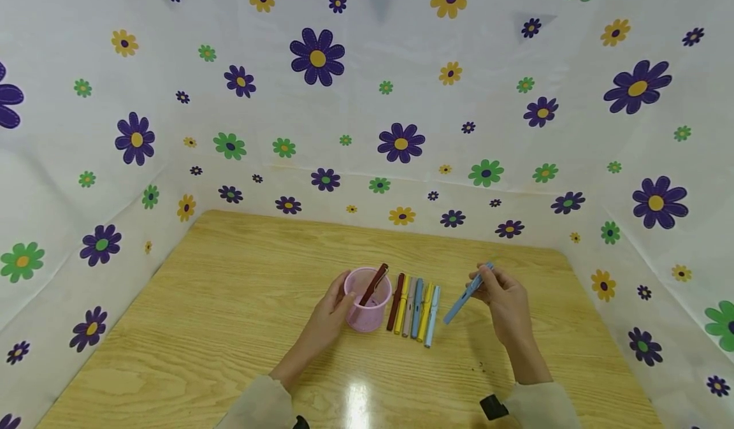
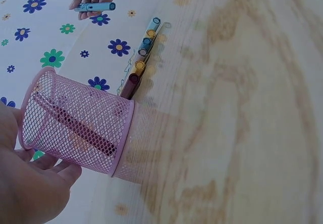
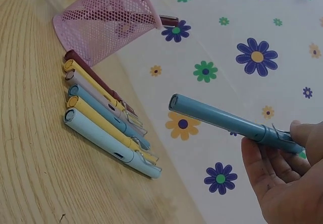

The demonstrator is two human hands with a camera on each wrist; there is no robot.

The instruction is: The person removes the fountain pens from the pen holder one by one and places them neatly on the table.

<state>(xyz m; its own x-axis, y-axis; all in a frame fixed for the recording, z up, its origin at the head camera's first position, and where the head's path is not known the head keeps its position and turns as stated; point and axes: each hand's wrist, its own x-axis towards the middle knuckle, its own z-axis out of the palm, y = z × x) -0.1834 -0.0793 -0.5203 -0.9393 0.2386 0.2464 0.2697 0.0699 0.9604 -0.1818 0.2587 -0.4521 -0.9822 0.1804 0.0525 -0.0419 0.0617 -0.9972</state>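
Note:
My left hand (image 1: 331, 311) grips the side of a pink mesh pen cup (image 2: 81, 120) that stands upright on the table. One dark red pen (image 1: 374, 283) leans inside it, its clip end above the rim. In my right hand (image 1: 506, 298) a blue pen (image 3: 222, 119) is pinched near its clip end, held above the table with the other end slanting down to the left. Between the hands lies a row of capped pens side by side: a dark red pen (image 1: 395, 303), yellow pens (image 3: 103, 120), a greyish pen (image 3: 96, 93), a blue pen (image 1: 417, 308) and a light blue pen (image 3: 108, 142).
The wooden table (image 1: 246, 276) is bordered by a white flower-print cloth (image 1: 355, 110) at the back and both sides. Small dark specks (image 1: 482, 366) lie on the wood near my right forearm.

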